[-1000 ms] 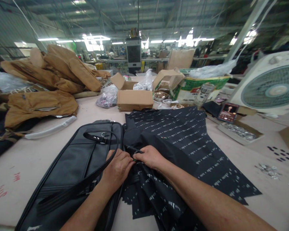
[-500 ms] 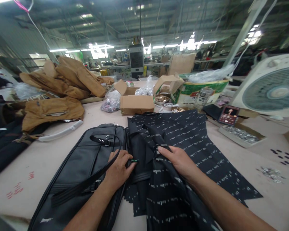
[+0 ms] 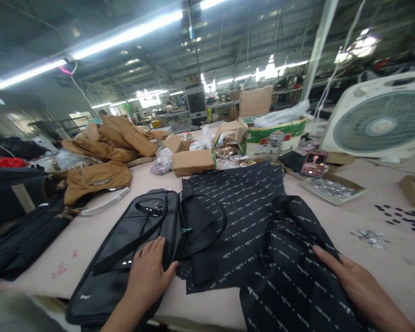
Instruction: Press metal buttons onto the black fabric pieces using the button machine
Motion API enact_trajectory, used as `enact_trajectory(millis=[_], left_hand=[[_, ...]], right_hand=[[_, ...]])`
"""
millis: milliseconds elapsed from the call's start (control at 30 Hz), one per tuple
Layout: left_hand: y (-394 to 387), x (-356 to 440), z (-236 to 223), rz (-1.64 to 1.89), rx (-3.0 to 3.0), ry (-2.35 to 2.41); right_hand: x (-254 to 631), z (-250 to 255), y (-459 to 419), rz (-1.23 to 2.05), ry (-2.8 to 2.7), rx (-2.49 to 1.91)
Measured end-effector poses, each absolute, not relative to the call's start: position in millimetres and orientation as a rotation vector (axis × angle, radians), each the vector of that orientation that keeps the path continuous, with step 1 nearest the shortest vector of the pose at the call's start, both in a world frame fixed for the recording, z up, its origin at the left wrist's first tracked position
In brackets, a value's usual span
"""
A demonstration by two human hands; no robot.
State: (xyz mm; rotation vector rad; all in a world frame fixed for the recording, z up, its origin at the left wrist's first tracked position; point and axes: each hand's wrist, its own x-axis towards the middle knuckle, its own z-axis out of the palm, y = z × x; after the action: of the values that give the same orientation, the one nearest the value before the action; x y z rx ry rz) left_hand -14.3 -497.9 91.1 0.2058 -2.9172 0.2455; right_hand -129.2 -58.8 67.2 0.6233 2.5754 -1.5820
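Note:
A black bag (image 3: 124, 258) with straps and metal fittings lies on the left of the table, under my left hand (image 3: 151, 267). That hand rests on its front with the fingers laid out and the thumb out to the side. At the right, my right hand (image 3: 352, 279) pinches the edge of a bunched black printed lining (image 3: 290, 276); its thumb is on top and its other fingers are hidden. Flat black printed cloth (image 3: 242, 203) lies beneath, between the hands. A black strap loop (image 3: 224, 221) spreads over it beside the bag.
Brown bags (image 3: 114, 138) are heaped at the back left. Open cardboard boxes (image 3: 193, 162) stand behind the cloth. To the right are a phone (image 3: 314, 163), a tray of metal parts (image 3: 332, 190), a box fan (image 3: 380, 120) and loose washers (image 3: 371, 238).
My right hand has pulled the lining away to the right, uncovering the strap loop. My left hand has left the bag's edge and now lies flatter on its front. The view has shifted.

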Motion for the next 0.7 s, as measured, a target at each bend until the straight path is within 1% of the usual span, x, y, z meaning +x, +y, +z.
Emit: enact_trajectory(millis=[67, 133, 300, 467, 600, 700], left_hand=[[-503, -8, 102, 0.298, 0.309, -3.013], [-516, -12, 116, 0.273, 0.487, -3.071], [-584, -34, 144, 0.15, 0.965, -2.955], [-654, -49, 164, 0.173, 1.33, -2.776], [-691, -50, 177, 0.154, 1.333, -2.768], [-705, -39, 175, 0.132, 1.227, -2.799]], right_hand=[[-123, 68, -61, -1.633, 2.41, 0.579], [-118, 73, -65, -1.654, 2.375, 0.531], [-110, 81, -67, -1.679, 2.394, 0.533], [-110, 79, -66, -1.653, 2.424, 0.521], [-114, 70, -64, -1.561, 2.522, 0.548], [-120, 58, -59, -1.543, 2.518, 0.615]])
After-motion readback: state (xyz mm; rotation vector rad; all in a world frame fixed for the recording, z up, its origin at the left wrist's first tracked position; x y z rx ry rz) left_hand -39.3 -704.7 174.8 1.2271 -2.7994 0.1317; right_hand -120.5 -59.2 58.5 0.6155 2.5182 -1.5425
